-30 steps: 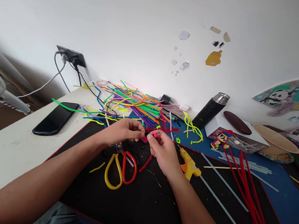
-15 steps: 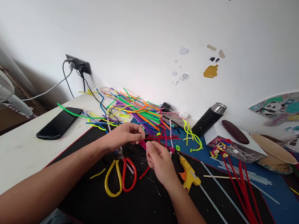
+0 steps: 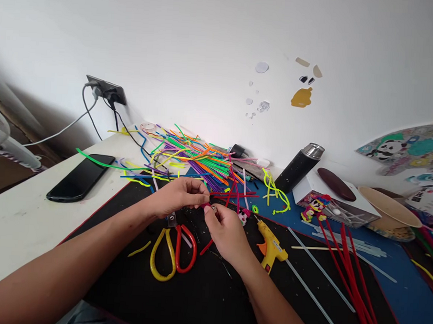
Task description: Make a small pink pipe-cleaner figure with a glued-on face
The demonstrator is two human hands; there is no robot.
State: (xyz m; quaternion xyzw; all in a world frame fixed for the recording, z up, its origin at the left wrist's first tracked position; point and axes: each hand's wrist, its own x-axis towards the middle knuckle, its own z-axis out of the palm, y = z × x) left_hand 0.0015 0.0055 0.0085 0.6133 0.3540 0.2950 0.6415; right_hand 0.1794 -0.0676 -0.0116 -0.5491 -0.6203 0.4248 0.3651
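Observation:
My left hand [image 3: 189, 197] is pinched shut above the black mat, thumb against the forefinger. Close beside it, my right hand [image 3: 227, 227] is also closed in a pinch, its thumb tip almost touching the left fingers. A small magenta bit shows between the fingertips; what each hand holds is too hidden to name. Red pipe cleaners [image 3: 236, 195] lie just beyond the hands. A small pink-and-white figure [image 3: 243, 216] rests past the right knuckles. Below the left wrist lie scissors [image 3: 163, 256] with one yellow and one red handle. To the right sits a yellow glue gun [image 3: 270, 246].
Colourful pipe cleaners [image 3: 202, 161] are heaped against the wall. A phone [image 3: 81, 178] lies at left. At right stand a black flask [image 3: 299, 167], a white box [image 3: 349, 205] and a bright figurine [image 3: 315, 209]. Glue sticks [image 3: 316, 302] and long red pipe cleaners [image 3: 357, 288] cover the right side.
My right hand has moved left and up against the left fingertips, closing the small gap between them. The whole view has shifted slightly.

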